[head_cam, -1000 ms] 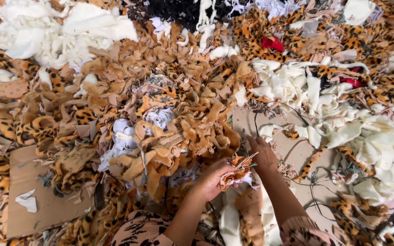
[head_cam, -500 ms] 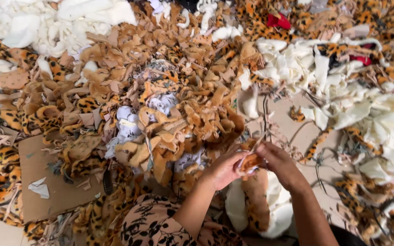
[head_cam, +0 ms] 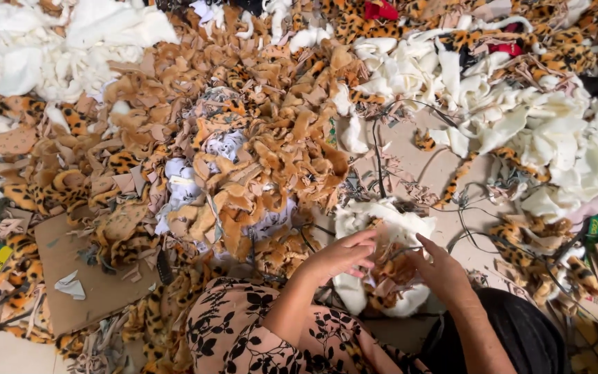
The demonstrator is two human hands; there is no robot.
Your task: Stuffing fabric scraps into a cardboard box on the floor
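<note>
Head view shows me my left hand (head_cam: 340, 255) and right hand (head_cam: 439, 266) both pinched on a white and tan plush scrap (head_cam: 389, 228) lying on the floor before my knees, soft, light, floppy, best gripped by its edges.

Two bare hands, left hand (head_cam: 340, 255) and right hand (head_cam: 441, 266), no gloves, no rings visible. Forearms bare, no sleeves reaching wrists. Garment (head_cam: 243, 325) across lap: pink fabric, black leaf-and-flower print, loose folds. Dark plain black cloth (head_cam: 520, 332) over right-side leg, lower right of view.
</note>
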